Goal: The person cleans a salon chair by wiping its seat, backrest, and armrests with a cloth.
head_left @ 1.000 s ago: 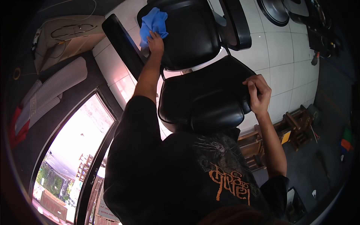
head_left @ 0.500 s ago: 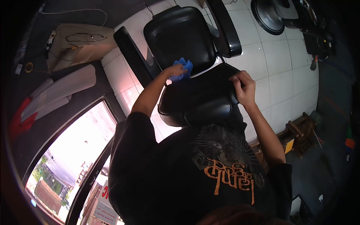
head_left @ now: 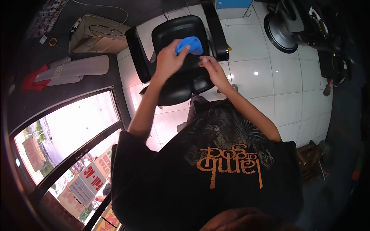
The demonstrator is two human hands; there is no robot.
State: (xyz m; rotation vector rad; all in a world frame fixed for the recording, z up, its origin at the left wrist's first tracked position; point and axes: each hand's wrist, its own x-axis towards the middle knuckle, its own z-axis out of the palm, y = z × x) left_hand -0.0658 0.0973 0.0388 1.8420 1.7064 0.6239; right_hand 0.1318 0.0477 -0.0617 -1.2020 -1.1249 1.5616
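My left hand (head_left: 170, 61) is closed on a crumpled blue cloth (head_left: 190, 46), holding it up over a black padded chair (head_left: 179, 27). The cloth hides part of the seat padding. Just to the right of the cloth is my right hand (head_left: 214, 72), its fingers loosely bent and nothing seen in them. A small gap shows between this hand and the cloth. Below my hands lies the chair's near black cushion (head_left: 173, 95), partly covered by my forearm. Black armrests (head_left: 217, 32) flank the chair.
White floor tiles (head_left: 252, 77) surround the chair. A round metal chair base (head_left: 281, 34) stands at the upper right. On the left are a wooden cabinet (head_left: 101, 34) with cables, rolled sheets (head_left: 73, 71) and a glass door with a dark frame (head_left: 83, 148). Wooden furniture (head_left: 308, 161) stands at the right.
My left hand has lifted the blue cloth from between the cushions. My right hand has left the near cushion's edge and come toward the cloth. The view has shifted, with the chair now appearing smaller.
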